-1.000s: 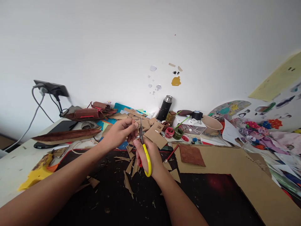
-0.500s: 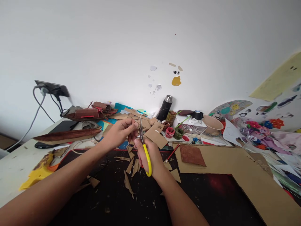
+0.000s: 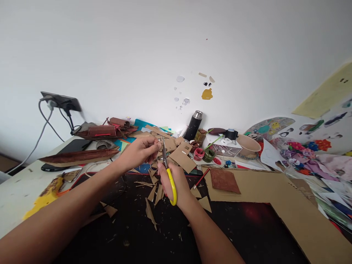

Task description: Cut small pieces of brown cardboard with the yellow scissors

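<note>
My right hand (image 3: 176, 179) is closed around a pair of scissors (image 3: 171, 185) with yellow handles, its fingers through the loops. The metal blades point up and away from me, beside the fingertips of my left hand (image 3: 144, 150). Thumb and fingers of that left hand are pinched together; a small pale bit shows at their tips, too small to name. Behind both hands lies a pile of cut cardboard pieces (image 3: 181, 157). Narrow cardboard scraps (image 3: 150, 213) are strewn on the dark mat (image 3: 137, 242) below.
A black flask (image 3: 193, 126) leans against the wall. Paint jars (image 3: 209, 156) stand right of the pile. A large cardboard sheet (image 3: 255, 183) carries a brown painted square (image 3: 224, 180). On the left are a yellow glue gun (image 3: 45, 198) and a long brown painted piece (image 3: 79, 157).
Both hands stay almost in place, with the scissors between them. The blades have shifted very slightly left, and the view has moved a little.
</note>
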Tool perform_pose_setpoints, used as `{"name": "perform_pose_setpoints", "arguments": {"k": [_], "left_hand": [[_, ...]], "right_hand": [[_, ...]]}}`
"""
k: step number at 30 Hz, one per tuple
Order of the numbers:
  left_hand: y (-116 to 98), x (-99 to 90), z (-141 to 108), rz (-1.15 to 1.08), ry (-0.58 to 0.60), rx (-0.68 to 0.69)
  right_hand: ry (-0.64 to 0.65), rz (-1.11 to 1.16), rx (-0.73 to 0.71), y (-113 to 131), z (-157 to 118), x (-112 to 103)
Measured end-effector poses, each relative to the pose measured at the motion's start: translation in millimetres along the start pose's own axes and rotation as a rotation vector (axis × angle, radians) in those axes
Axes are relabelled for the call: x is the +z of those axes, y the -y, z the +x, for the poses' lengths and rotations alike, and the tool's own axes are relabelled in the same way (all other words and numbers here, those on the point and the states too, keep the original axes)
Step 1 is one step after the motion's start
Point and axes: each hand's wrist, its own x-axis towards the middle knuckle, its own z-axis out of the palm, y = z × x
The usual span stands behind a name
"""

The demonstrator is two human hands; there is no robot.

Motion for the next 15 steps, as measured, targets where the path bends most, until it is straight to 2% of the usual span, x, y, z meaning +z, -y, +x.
{"name": "perform_pose_setpoints", "arguments": {"k": [7, 12, 15], "left_hand": [[-3.2, -6.4, 1.8, -0.101, 0.051, -0.028], [-0.3, 2.4, 0.8, -0.127, -0.007, -0.051], [-0.8, 6.7, -0.3, -0.114, 0.043, -0.018]], "right_hand": [[-0.017, -0.077, -0.04, 4.6, -0.3, -1.4], [-0.049, -0.092, -0.029, -2.9, 3.2, 2.4], [-0.048, -0.043, -0.02, -5.4, 4.6, 3.3]]}}
